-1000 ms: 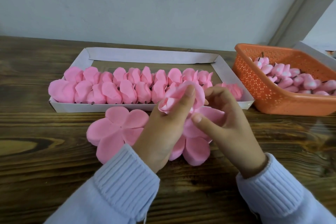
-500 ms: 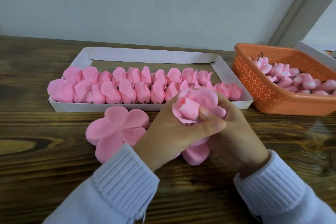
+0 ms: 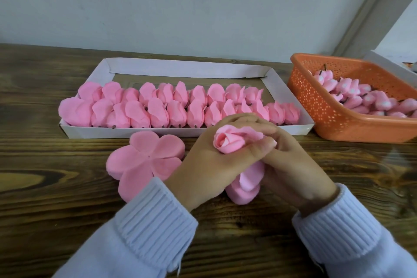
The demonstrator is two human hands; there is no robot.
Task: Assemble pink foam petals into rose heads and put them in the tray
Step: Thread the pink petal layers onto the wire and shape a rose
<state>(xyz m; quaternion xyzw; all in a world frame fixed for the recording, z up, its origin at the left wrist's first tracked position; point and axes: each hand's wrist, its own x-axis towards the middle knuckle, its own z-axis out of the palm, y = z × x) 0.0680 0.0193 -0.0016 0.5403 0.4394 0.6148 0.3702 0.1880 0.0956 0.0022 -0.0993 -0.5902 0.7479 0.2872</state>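
Rose head [image 3: 230, 142] is held just above the desk [image 3: 67, 210], near the tray [image 3: 180, 67], with left hand [image 3: 209, 165] and right hand [image 3: 291, 165] both curled tight round it; risk: slackening either grip probably lets springy foam unwrap, oversqueezing creases petals.

Back wall [image 3: 180, 2]: plain, pale grey-white, matte. It meets the table [image 3: 56, 221] along a straight edge. Table: dark brown wood, heavy grain running left to right, one yellowish knot [image 3: 20, 178] at the left edge. Upper right: grey trim strip [image 3: 370, 7] running diagonally, with a brighter white surface [image 3: 404, 25] beyond it. Light is soft and even.
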